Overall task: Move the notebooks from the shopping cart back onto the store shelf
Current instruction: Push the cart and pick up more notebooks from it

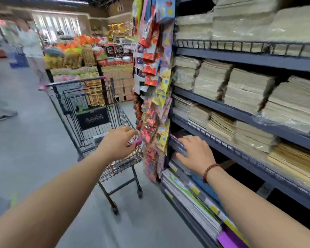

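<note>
A black wire shopping cart (89, 111) stands in the aisle left of the shelf unit. A dark notebook (94, 119) leans inside its basket. My left hand (119, 144) hangs over the cart's near right rim with fingers loosely curled, holding nothing. My right hand (195, 153) lies flat with spread fingers on a dark notebook (177, 145) at the left end of a low shelf (240, 154). A bead bracelet is on that wrist. Stacks of pale notebooks (249, 90) fill the shelves above. The frame is blurred.
Colourful packets (154, 83) hang on the shelf unit's end, between cart and shelves. Flat paper goods (190, 199) lie on the bottom shelf. A snack display (82, 56) stands behind the cart. A person (30, 45) stands far left on the grey floor (25, 149).
</note>
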Demonstrator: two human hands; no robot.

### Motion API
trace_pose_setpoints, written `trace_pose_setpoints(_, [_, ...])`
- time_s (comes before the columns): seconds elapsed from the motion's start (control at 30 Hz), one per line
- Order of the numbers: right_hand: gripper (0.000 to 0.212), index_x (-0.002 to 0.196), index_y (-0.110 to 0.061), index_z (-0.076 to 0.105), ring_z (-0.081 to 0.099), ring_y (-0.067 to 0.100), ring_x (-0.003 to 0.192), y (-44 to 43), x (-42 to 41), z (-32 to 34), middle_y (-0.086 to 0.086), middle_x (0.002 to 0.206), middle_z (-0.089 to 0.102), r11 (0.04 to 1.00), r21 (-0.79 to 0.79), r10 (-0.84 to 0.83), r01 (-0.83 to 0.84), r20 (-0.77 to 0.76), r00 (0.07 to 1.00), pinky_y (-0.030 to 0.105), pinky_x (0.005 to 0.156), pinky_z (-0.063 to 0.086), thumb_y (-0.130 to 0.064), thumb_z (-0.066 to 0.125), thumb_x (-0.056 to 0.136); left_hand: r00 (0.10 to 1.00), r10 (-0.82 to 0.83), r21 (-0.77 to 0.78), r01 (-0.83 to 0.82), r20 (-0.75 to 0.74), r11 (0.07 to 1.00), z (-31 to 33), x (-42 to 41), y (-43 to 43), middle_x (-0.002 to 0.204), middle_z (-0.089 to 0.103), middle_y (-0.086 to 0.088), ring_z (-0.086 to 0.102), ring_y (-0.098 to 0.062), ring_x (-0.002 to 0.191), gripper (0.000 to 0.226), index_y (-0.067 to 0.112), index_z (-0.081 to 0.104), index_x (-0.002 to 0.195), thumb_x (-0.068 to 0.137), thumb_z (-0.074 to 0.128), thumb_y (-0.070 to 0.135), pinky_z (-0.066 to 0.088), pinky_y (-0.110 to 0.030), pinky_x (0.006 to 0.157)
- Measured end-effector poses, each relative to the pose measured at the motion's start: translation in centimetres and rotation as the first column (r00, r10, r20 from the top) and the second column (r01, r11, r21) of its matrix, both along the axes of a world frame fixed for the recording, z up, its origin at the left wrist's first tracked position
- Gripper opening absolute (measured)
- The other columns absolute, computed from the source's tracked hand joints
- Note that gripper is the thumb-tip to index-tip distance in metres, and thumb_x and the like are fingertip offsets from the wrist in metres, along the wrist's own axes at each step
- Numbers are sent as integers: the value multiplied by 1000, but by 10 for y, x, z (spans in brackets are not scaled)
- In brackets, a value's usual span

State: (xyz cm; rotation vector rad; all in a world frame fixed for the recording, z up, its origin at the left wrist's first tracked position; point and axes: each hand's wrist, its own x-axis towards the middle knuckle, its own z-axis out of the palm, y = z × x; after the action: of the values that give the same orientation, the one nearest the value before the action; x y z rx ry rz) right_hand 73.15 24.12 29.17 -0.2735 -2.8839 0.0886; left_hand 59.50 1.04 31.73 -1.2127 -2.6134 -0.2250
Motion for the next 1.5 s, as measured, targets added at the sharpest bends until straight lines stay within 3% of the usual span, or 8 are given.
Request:
trace_pose_setpoints(0.17, [48, 130, -22, 47, 44, 23, 119, -63, -76, 16, 0, 127, 53, 996, 42, 77, -76, -9, 997, 36, 95, 38, -48, 49, 90, 995, 88, -23, -89, -37, 996, 13, -56, -78, 125, 58, -4, 53, -24, 112, 44, 18, 54, 129, 87, 52, 32, 47, -37, 91])
trace_pose_setpoints(0.47, [50, 132, -21, 46, 45, 22, 121, -141, -178, 19, 1, 127, 52, 989, 49, 143, -143, 3, 990, 36, 97, 39, -48, 50, 89, 983, 185, -26, -185, -16, 982, 7, -134, -161, 129, 56, 0, 52, -19, 115, 47, 22, 50, 133, 88, 51, 38, 43, -33, 94])
trace_pose_setpoints(0.63, [51, 133, -21, 46, 45, 19, 121, -156, -238, 11, -1, 130, 52, 980, 15, 198, -198, 25, 980, 35, 104, 37, -48, 51, 89, 974, 226, -23, -225, 26, 974, -1, -179, -165, 132, 55, -1, 52, -20, 116, 48, 21, 50, 134, 89, 51, 36, 47, -34, 92])
trace_pose_setpoints(0.87, [52, 134, -21, 44, 43, 18, 122, -144, -338, -12, -2, 132, 50, 979, -38, 203, -201, 45, 978, 35, 106, 37, -48, 51, 90, 973, 229, -39, -228, 34, 973, -16, -271, -147, 133, 55, 0, 50, -19, 122, 50, 21, 50, 134, 88, 54, 38, 44, -34, 99])
trace_pose_setpoints(1.1, [50, 133, -22, 44, 44, 17, 123, -126, -427, -27, -2, 131, 50, 983, -50, 179, -175, 90, 980, 34, 101, 38, -47, 51, 90, 972, 228, -37, -226, 59, 973, -25, -352, -131, 131, 55, 2, 51, -18, 118, 48, 24, 49, 133, 88, 52, 42, 46, -35, 95])
trace_pose_setpoints(1.5, [48, 130, -21, 45, 45, 19, 118, -165, -533, -69, -1, 128, 50, 998, -38, 46, -40, 172, 984, 33, 96, 41, -48, 48, 91, 989, 60, -102, -47, 135, 994, -69, -485, -144, 131, 55, -1, 50, -21, 119, 49, 20, 47, 135, 89, 50, 37, 44, -35, 96])
